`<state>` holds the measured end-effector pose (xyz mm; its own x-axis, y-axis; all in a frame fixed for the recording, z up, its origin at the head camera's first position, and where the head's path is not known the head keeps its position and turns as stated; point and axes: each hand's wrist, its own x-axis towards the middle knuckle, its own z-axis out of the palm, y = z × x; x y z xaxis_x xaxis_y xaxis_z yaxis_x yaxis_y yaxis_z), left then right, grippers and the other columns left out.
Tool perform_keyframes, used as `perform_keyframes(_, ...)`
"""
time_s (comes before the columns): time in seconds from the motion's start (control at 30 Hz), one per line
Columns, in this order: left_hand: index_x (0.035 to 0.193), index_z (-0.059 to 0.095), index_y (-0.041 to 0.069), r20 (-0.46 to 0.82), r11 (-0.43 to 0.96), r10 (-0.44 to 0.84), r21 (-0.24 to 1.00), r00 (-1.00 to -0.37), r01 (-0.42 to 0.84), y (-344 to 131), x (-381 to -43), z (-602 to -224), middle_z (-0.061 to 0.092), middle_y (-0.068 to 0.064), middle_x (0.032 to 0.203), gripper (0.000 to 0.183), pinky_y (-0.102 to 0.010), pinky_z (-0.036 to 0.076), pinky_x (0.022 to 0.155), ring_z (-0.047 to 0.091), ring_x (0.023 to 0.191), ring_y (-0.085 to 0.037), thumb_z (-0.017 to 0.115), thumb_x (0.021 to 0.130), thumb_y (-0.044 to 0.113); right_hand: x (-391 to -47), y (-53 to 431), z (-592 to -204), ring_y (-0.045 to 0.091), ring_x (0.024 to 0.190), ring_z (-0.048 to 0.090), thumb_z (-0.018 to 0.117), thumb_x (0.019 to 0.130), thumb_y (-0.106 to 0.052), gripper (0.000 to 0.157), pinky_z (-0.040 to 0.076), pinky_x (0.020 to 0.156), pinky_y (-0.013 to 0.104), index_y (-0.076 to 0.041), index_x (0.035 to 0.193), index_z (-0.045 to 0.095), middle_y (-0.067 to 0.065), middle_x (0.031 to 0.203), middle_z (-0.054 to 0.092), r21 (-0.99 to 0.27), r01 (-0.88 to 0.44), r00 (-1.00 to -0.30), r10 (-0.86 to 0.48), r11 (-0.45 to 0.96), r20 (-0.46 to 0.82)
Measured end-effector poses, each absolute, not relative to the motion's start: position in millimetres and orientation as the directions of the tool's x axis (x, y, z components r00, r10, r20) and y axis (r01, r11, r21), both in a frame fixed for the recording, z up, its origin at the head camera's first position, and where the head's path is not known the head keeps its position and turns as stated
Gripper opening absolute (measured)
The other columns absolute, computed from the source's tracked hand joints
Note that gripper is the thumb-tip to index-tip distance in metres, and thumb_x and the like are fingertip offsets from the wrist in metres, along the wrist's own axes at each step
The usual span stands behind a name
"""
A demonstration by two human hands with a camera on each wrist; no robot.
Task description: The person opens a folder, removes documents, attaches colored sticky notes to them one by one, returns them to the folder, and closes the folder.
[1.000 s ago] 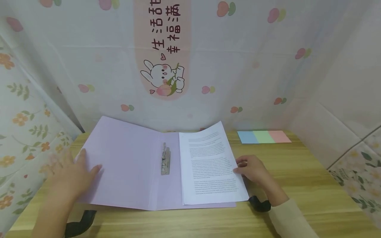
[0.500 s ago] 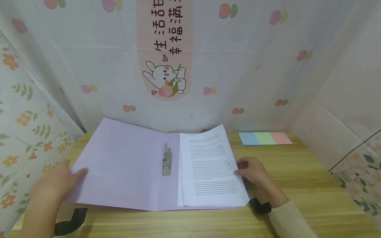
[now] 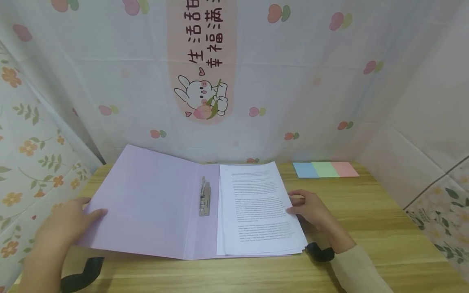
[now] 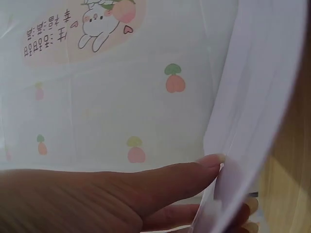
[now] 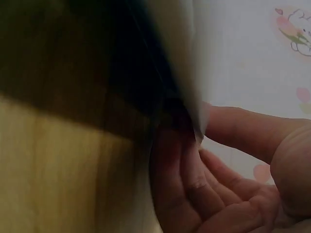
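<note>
Left hand pinching the left edge of the lilac folder spread on the worktop, right hand pinching the printed sheets on its right half, I expect the folder light, springy, the sheets limp, slippery, both best held by outer edges.

In the head view we wear a plain cream sleeve on the right arm, near half past four; its cuff stops partway down the forearm, so our right hand is bare past the wrist. At that hand's half past five is a dark black piece, curved like an elbow. Our left hand and forearm are bare, with a larger bent black piece at the hand's five o'clock. We cannot see how either piece is attached.
</note>
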<state>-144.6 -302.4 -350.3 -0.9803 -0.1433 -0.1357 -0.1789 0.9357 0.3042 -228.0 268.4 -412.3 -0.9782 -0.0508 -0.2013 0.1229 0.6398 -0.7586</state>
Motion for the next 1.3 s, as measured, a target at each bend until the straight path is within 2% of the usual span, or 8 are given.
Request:
perform_keyframes(0.17,0.131,0.045,-0.026,-0.093,0.925,-0.135,0.346,-0.986,-0.159,-303.4,-142.2,-343.5,0.054,-0.047,0.124,0.071,-0.061,0.051,0.076,0.061,0.101,-0.06,0.062,0.099,0.036,-230.6,271.8,-414.5,0.023,0.087,0.073,0.074,0.09,-0.01,0.065,0.06,0.077,0.033,0.001,0.148,0.046,0.026,0.12,0.07,-0.78,0.156,-0.97,-0.053,0.606,-0.235)
perform_keyframes(0.43,0.131,0.046,-0.025,-0.002,0.926,-0.12,0.362,-0.993,-0.112,-298.0,-135.3,-333.2,0.056,-0.046,0.121,0.06,-0.065,0.05,0.077,0.06,0.102,-0.062,0.055,0.102,0.027,-232.5,274.6,-417.8,0.02,0.082,0.066,0.069,0.094,-0.012,0.05,0.059,0.072,0.031,0.008,0.138,0.054,0.019,0.111,0.069,-0.794,0.151,-0.959,-0.108,0.589,-0.262)
perform_keyframes(0.7,0.148,0.028,-0.02,0.015,0.857,-0.045,0.514,-0.999,-0.031,-296.7,-125.7,-326.2,0.039,-0.048,0.14,0.063,-0.06,0.056,0.081,0.058,0.113,-0.062,0.046,0.108,0.026,-232.5,278.9,-413.8,0.021,0.082,0.073,0.064,0.098,-0.009,0.051,0.06,0.071,0.032,0.009,0.143,0.048,0.021,0.111,0.074,-0.848,0.108,-0.963,-0.158,0.519,-0.22)
perform_keyframes(0.73,0.151,0.023,-0.018,0.001,0.835,-0.037,0.549,-0.999,-0.03,-296.9,-124.0,-326.0,0.036,-0.047,0.143,0.066,-0.053,0.059,0.08,0.062,0.111,-0.057,0.045,0.109,0.028,-232.3,279.4,-412.1,0.021,0.082,0.073,0.064,0.098,-0.01,0.051,0.06,0.07,0.031,0.01,0.143,0.048,0.021,0.111,0.074,-0.85,0.101,-0.964,-0.159,0.517,-0.211)
perform_keyframes(0.83,0.157,0.011,-0.009,-0.038,0.761,-0.023,0.648,-0.999,-0.042,-296.3,-119.3,-326.3,0.031,-0.043,0.15,0.072,-0.027,0.061,0.074,0.074,0.102,-0.022,0.042,0.109,0.035,-231.6,280.3,-406.5,0.021,0.08,0.073,0.065,0.098,-0.011,0.053,0.059,0.069,0.031,0.01,0.143,0.047,0.021,0.108,0.075,-0.851,0.102,-0.967,-0.151,0.515,-0.207)
perform_keyframes(0.97,0.161,0.011,0.0,0.003,0.666,-0.022,0.746,-1.0,-0.012,-292.7,-115.6,-330.6,0.037,-0.027,0.157,0.071,-0.002,0.044,0.073,0.057,0.096,0.02,0.046,0.108,0.033,-231.4,280.1,-401.0,0.02,0.077,0.072,0.067,0.097,-0.013,0.055,0.06,0.067,0.032,0.009,0.143,0.048,0.019,0.105,0.075,-0.851,0.127,-0.967,-0.126,0.51,-0.22)
perform_keyframes(1.13,0.163,0.017,0.012,0.104,0.596,-0.025,0.8,-0.994,0.069,-276.1,-108.3,-340.8,0.033,0.003,0.164,0.068,0.004,0.033,0.088,0.037,0.123,0.026,0.053,0.106,0.025,-231.7,281.2,-400.2,0.02,0.076,0.073,0.068,0.096,-0.015,0.053,0.06,0.067,0.032,0.008,0.141,0.051,0.018,0.104,0.076,-0.857,0.137,-0.969,-0.111,0.497,-0.22)
perform_keyframes(1.3,0.162,0.022,0.018,0.149,0.571,-0.042,0.815,-0.988,0.099,-249.8,-103.2,-340.9,0.05,0.02,0.146,0.068,-0.001,0.039,0.084,0.05,0.114,0.021,0.057,0.104,0.023,-230.4,286.7,-401.8,0.017,0.075,0.07,0.068,0.097,-0.018,0.049,0.058,0.065,0.029,0.007,0.137,0.055,0.014,0.103,0.075,-0.834,0.13,-0.975,-0.083,0.537,-0.205)
